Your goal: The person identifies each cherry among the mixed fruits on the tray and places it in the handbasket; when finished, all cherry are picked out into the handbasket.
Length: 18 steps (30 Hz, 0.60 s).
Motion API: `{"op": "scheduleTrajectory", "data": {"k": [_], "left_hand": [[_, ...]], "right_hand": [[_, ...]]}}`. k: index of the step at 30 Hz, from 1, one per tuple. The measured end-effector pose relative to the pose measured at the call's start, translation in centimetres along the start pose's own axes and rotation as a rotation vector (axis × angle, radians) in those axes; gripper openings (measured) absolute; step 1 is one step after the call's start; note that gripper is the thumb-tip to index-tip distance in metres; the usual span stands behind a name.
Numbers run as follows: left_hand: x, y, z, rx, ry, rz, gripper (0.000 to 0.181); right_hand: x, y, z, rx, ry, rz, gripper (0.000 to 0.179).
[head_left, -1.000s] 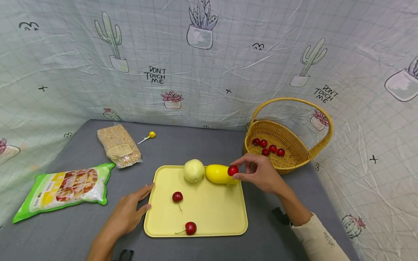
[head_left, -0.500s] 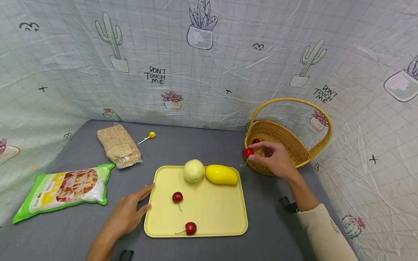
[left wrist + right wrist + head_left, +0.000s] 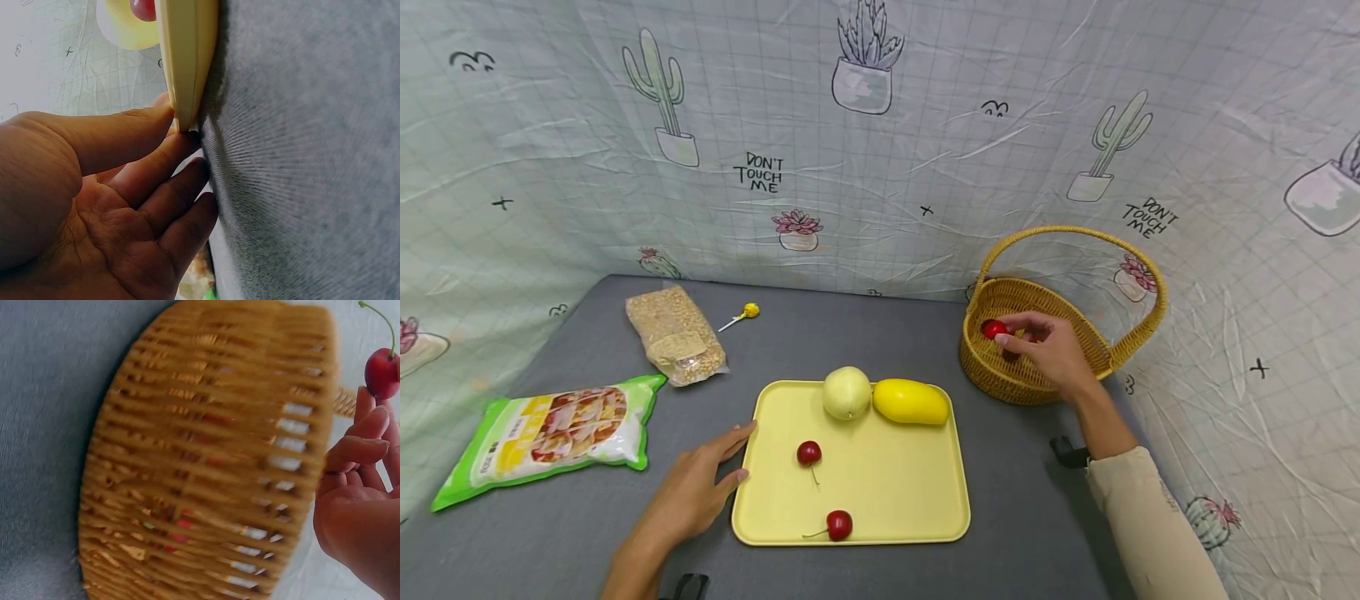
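Observation:
In the head view my right hand point(image 3: 1043, 346) pinches a red cherry point(image 3: 996, 329) between thumb and fingertips, over the inside of the wicker basket point(image 3: 996, 379). The right wrist view shows that cherry point(image 3: 380, 374) with its green stem upward, beyond the basket's woven side point(image 3: 206, 444). My hand hides most of the basket's inside. My left hand point(image 3: 696, 483) touches the left edge of the yellow tray point(image 3: 895, 483), thumb and forefinger apart and fairly straight. Two stemmed cherries lie on the tray: one left of its middle point(image 3: 808, 453), one near its front edge point(image 3: 838, 525).
A pale green round fruit point(image 3: 846, 392) and a yellow oblong fruit point(image 3: 911, 402) lie at the tray's back. On the left are a green-and-white food bag point(image 3: 557, 433), a clear bag of kernels point(image 3: 676, 335) and a yellow lollipop point(image 3: 748, 311). The basket's tall handle point(image 3: 1067, 229) arches upward.
My right hand has carried the cherry from above the yellow fruit, right and back, to over the basket. The left hand has stayed at the tray's edge.

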<state>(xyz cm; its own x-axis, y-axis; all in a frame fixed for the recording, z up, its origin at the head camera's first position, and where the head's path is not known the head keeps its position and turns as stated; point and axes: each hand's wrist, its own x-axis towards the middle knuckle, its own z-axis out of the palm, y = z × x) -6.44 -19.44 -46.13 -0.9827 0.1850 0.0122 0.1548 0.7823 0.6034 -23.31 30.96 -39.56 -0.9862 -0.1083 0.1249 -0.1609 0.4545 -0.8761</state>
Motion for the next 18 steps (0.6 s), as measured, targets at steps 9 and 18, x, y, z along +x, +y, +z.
{"op": "scheduleTrajectory", "data": {"k": [9, 18], "left_hand": [[0.0, 0.1, 0.0, 0.0, -0.001, -0.004, 0.066], [0.0, 0.0, 0.0, -0.007, 0.01, 0.008, 0.066]], "right_hand": [[1.5, 2.0, -0.9, -0.036, 0.024, 0.06, 0.045], [2.9, 3.4, -0.9, -0.208, 0.015, 0.137, 0.044]]}}
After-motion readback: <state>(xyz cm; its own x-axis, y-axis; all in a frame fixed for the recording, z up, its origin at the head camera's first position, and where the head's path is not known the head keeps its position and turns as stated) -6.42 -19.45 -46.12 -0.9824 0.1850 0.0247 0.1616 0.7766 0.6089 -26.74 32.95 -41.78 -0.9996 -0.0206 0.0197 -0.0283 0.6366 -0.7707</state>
